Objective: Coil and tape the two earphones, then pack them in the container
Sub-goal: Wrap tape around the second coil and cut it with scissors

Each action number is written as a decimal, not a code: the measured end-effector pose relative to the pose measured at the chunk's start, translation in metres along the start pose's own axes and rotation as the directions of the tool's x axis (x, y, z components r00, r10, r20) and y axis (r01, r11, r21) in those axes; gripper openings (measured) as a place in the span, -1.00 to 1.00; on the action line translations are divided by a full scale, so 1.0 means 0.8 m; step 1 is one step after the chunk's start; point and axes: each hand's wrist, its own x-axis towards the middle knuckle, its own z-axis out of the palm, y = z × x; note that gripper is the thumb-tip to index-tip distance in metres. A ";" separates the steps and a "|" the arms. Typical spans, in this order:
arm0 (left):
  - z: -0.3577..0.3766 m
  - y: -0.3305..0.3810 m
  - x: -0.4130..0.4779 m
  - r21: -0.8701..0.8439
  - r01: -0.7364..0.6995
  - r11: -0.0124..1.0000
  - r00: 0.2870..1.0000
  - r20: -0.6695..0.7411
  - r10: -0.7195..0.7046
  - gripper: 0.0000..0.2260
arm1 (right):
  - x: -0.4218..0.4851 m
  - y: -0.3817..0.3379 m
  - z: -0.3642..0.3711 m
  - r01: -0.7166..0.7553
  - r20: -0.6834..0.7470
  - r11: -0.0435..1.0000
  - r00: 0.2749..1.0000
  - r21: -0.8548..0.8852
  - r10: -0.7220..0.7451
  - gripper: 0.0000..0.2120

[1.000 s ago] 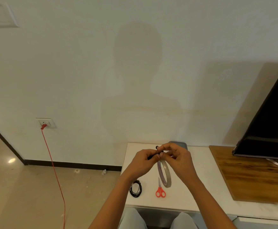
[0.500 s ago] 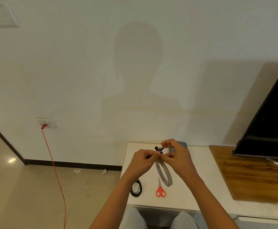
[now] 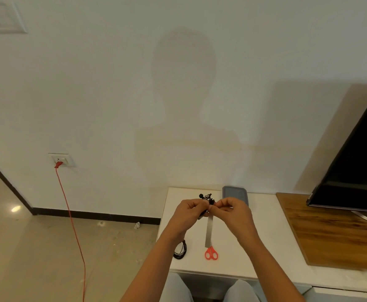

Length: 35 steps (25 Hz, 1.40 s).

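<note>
By the front edge of the desk (image 3: 265, 214) a coiled earphone (image 3: 180, 251) lies beside the scissors (image 3: 211, 253), apparently done. Over the middle, the left hand (image 3: 189, 211) and right hand (image 3: 232, 209) pinch the second earphone (image 3: 207, 197), with tape (image 3: 208, 232) just below; taping looks underway. The container (image 3: 235, 194) sits at the back edge, and packing remains.

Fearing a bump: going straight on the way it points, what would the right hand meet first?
The right hand pinches the earphone; just beyond it, likely the left hand, though depth is unclear.

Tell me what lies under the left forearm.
A coiled black earphone lies on the white table, beside the red scissors. The left forearm covers its upper loops, which cannot be seen.
</note>
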 end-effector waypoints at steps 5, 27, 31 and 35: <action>-0.017 -0.008 0.000 -0.062 0.083 0.995 0.985 0.154 -0.073 -0.75 | 0.016 0.003 -0.012 -0.029 0.177 0.999 0.984 0.024 0.025 -0.85; 0.030 -0.018 -0.014 -0.143 0.077 0.987 0.928 -0.351 -0.123 -0.93 | 0.024 0.001 -0.022 0.124 0.264 0.992 0.957 0.008 -0.121 -0.70; 0.036 -0.020 -0.018 -0.049 0.052 0.997 0.931 -0.359 -0.067 -0.89 | 0.026 0.006 -0.022 0.139 0.218 0.987 0.969 -0.075 -0.120 -0.70; 0.018 -0.019 -0.013 -0.062 0.087 0.994 0.981 -0.168 -0.097 -0.89 | 0.026 0.007 -0.024 0.182 0.208 0.970 0.967 -0.158 -0.148 -0.71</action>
